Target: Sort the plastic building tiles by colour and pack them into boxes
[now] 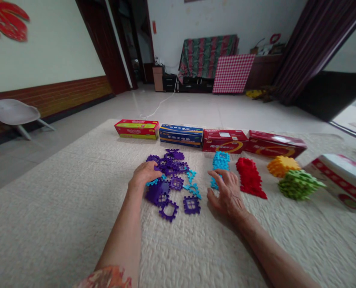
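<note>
Purple notched square plastic tiles [155,195] lie heaped under and right of my half-curled left hand [145,173]; I can't tell its grip. My loosely open right hand [226,191], visibly empty, reaches over light-blue notched plastic tiles [221,159], seemingly stacked by colour.

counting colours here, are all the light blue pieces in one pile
No, some light blue pieces lie among and beside the purple pieces, apart from the light blue pile at the right hand.
</note>
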`<state>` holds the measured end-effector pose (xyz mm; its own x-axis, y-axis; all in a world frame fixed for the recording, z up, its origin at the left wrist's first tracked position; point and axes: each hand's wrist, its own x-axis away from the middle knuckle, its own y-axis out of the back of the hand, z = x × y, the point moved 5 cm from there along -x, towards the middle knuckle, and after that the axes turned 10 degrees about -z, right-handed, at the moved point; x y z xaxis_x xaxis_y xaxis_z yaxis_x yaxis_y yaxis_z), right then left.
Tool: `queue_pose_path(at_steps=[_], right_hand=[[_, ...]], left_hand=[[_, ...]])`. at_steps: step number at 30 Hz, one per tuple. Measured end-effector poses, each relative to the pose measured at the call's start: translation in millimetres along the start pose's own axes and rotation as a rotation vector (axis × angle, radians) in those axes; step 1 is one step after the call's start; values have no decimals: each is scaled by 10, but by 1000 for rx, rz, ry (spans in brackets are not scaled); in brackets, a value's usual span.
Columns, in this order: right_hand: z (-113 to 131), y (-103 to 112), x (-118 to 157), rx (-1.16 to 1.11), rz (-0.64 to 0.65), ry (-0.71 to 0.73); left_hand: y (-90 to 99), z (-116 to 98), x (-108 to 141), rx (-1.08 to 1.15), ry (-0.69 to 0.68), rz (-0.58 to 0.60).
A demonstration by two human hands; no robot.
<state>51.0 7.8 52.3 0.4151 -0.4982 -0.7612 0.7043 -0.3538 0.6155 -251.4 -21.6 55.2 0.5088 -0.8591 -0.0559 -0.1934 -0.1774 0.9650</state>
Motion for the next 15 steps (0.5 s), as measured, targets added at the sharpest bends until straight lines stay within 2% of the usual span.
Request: queue_pose_path(at_steps=[8, 15], right_hand=[[22, -36, 4, -53, 32, 4], [193, -127, 41, -140, 84, 78]], left_hand=[[68, 158, -74, 20, 42, -162], [76, 192, -91, 114, 94, -200]])
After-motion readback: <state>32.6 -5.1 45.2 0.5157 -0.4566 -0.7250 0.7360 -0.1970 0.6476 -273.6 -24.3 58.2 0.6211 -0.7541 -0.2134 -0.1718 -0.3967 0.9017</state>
